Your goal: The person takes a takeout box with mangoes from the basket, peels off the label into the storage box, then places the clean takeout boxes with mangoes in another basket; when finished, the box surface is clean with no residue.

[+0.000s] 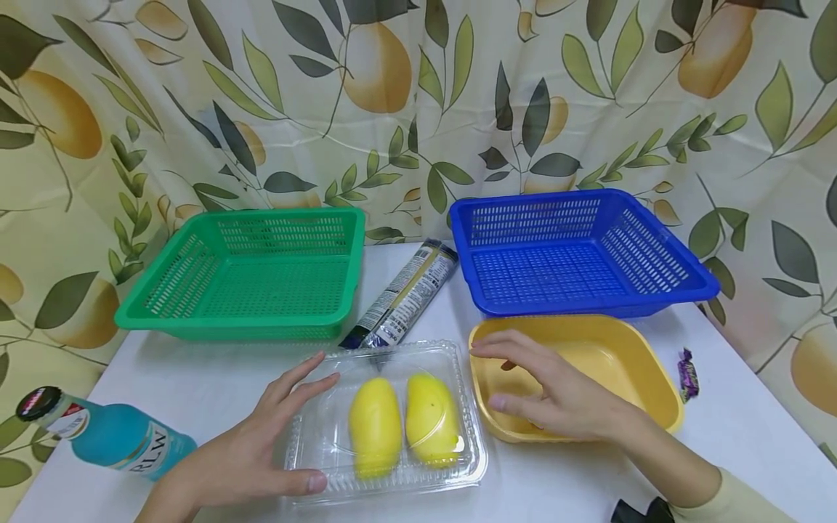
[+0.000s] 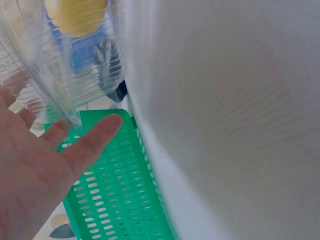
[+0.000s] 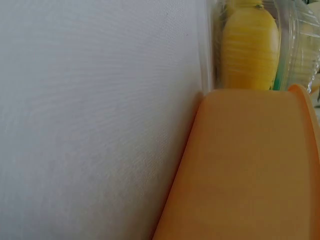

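Two yellow mangoes (image 1: 375,427) lie side by side in a clear plastic clamshell box (image 1: 327,443), its lid closed over them. At the left side of the box is my left hand (image 1: 248,450), thumb and fingers spread along its edge. The left wrist view shows that hand's fingers (image 2: 95,145) stretched out beside the ribbed plastic wall. My right hand (image 1: 562,396) hovers over the yellow plastic basin (image 1: 637,370) with loosely bent fingers pointing toward the box, holding nothing. In the right wrist view a mango (image 3: 250,47) shows beyond the basin's outer wall (image 3: 250,165).
Behind stand a green basket (image 1: 281,290) on the left and a blue basket (image 1: 556,269) on the right. A dark printed packet (image 1: 408,294) leans between them. A turquoise bottle (image 1: 124,436) lies at the left, and a purple-wrapped candy (image 1: 688,375) sits right of the basin.
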A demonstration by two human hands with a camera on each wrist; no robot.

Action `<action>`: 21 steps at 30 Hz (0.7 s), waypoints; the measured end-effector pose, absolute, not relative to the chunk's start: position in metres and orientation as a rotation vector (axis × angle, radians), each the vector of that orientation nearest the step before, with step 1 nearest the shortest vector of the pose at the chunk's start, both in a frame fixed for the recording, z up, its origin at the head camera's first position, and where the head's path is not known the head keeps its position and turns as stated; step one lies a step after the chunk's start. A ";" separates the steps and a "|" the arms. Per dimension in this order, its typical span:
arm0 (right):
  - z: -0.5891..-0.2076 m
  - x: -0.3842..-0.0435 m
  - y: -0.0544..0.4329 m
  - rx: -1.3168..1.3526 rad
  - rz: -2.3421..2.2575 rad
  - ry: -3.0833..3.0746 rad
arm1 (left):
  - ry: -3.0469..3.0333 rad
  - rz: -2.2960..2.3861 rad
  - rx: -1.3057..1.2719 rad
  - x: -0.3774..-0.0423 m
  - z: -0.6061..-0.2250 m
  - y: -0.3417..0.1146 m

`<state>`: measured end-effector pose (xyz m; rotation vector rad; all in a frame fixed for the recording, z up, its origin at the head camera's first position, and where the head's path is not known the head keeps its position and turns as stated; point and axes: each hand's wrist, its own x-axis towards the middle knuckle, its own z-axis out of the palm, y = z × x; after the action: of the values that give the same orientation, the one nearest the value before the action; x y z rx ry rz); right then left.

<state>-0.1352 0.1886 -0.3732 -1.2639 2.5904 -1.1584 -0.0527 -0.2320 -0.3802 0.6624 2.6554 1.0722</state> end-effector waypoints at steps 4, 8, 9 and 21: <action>-0.371 -0.133 0.185 -1.228 -1.070 2.622 | 2.666 1.062 0.656 -0.054 -0.379 -0.231; -0.370 -0.130 0.183 -1.226 -0.986 2.642 | 2.693 1.039 0.656 -0.055 -0.378 -0.230; -0.370 -0.129 0.182 -1.229 -0.978 2.635 | 2.698 1.036 0.660 -0.055 -0.378 -0.230; -0.369 -0.123 0.171 -1.226 -0.874 2.623 | 2.773 1.037 0.727 -0.050 -0.379 -0.232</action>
<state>-0.1234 0.1705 -0.3688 -1.2260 2.6227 -0.8737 -0.0505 -0.2318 -0.3787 0.7266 2.7730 1.0367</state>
